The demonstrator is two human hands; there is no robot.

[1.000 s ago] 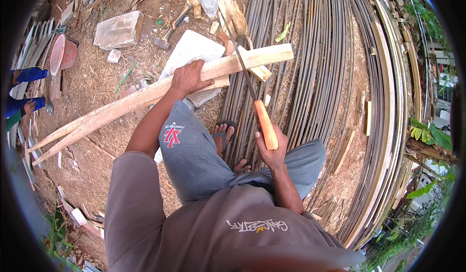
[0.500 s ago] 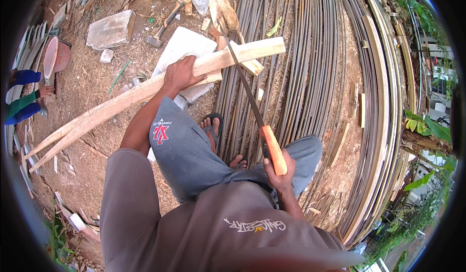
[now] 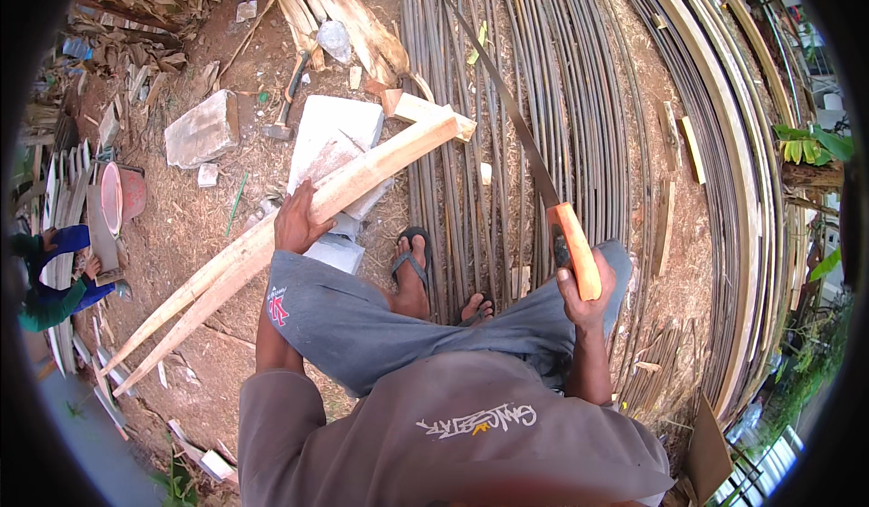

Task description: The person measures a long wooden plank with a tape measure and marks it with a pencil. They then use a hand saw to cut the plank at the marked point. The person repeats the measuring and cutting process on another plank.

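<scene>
My right hand (image 3: pixel 588 288) is closed round the orange handle (image 3: pixel 577 253) of a handsaw. Its long dark blade (image 3: pixel 507 100) points up and to the left, apart from the wood, above the long rods. With my left hand (image 3: pixel 301 220) I grip a long pale wooden plank (image 3: pixel 371 179), fingers over its upper side. The plank slants from the upper middle to the lower left, where two tapering ends show. Beneath it lie a white block (image 3: pixel 337 127) and a short wood block (image 3: pixel 421 113) near its far end. My left knee is close below my left hand.
Long metal rods (image 3: pixel 579 100) run along the ground in front and to the right, with timber lengths (image 3: pixel 724 145) beyond. A hammer (image 3: pixel 288 109), a stone slab (image 3: pixel 203 129) and a reddish bucket (image 3: pixel 127 190) lie left. Another person's hands (image 3: pixel 93 267) hold a flat board there.
The saw has come off the plank and moved right and up. The plank's length beyond the blade no longer shows; its end now stops by the short block. My left hand still holds it.
</scene>
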